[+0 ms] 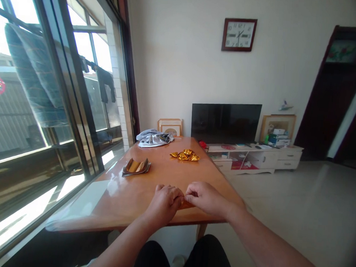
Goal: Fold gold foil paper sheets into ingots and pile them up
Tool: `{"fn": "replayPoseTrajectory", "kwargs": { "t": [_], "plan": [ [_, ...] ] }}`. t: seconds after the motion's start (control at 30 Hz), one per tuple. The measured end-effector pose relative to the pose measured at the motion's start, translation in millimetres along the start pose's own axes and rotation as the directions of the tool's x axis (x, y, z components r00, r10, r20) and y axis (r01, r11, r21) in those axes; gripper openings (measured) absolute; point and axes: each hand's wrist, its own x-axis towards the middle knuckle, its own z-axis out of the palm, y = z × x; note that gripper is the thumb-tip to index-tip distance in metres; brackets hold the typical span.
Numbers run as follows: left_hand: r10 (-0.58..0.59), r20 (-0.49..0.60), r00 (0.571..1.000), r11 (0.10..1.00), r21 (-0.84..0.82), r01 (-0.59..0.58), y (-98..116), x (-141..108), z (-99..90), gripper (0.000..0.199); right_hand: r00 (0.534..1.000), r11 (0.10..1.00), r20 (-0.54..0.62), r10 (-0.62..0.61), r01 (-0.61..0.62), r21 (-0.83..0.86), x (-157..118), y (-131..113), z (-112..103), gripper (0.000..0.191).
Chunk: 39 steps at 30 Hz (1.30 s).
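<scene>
Left hand [167,198] and right hand [203,195] nearly meet, fingers curled, grip unclear; gold foil [186,155] lies beyond.

Table's [166,173] got a wood look, smooth and seriously glossy, throwing window light back in bright patches; the foil [187,155] on it looks metallic, super shiny and crinkled all over; the stack [136,166] seems to be paper sheets with a shiny metallic face; clothes [155,139] are soft, rumpled cloth, pretty matt; TV [226,122] screen is smooth dark gloss; floor [313,200] looks polished, with a soft sheen; wall [177,60] is smooth and flat matt; trousers [212,260] are matt fabric
</scene>
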Motion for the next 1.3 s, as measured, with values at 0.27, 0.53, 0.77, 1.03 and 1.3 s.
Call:
{"fn": "replayPoseTrajectory", "kwargs": {
  "t": [0.27, 0.53, 0.77, 1.03, 1.3],
  "plan": [
    [-0.026, -0.024, 0.999, 0.977, -0.213, 0.021, 0.4, -30.8, -14.5, 0.024, 1.0, 0.998, -0.004, -0.031, 0.031, 0.054, -18.6, 1.3, -11.1, 0.016],
    [-0.195, -0.034, 0.98, 0.896, -0.413, 0.164, -20.3, -44.4, -10.0, 0.028, 0.978, 0.984, -0.176, 0.115, -0.088, 0.156, -21.3, 23.4, -17.2, 0.031],
    [-0.226, -0.018, 0.974, 0.818, -0.546, 0.18, -8.2, -41.2, 5.6, 0.029, 0.991, 0.934, -0.082, 0.106, -0.07, 0.351, -14.8, -1.5, 21.1, 0.028],
    [-0.205, 0.168, 0.964, 0.668, -0.696, 0.263, -6.3, -52.1, -0.7, 0.029, 0.995, 0.899, 0.006, 0.102, -0.095, 0.428, -17.8, 15.5, 19.2, 0.027],
    [-0.35, 0.111, 0.93, 0.715, -0.61, 0.342, -39.7, -62.3, 6.9, 0.02, 0.987, 0.874, 0.019, 0.16, -0.15, 0.462, -16.8, 27.0, 14.9, 0.031]
  ]
}}
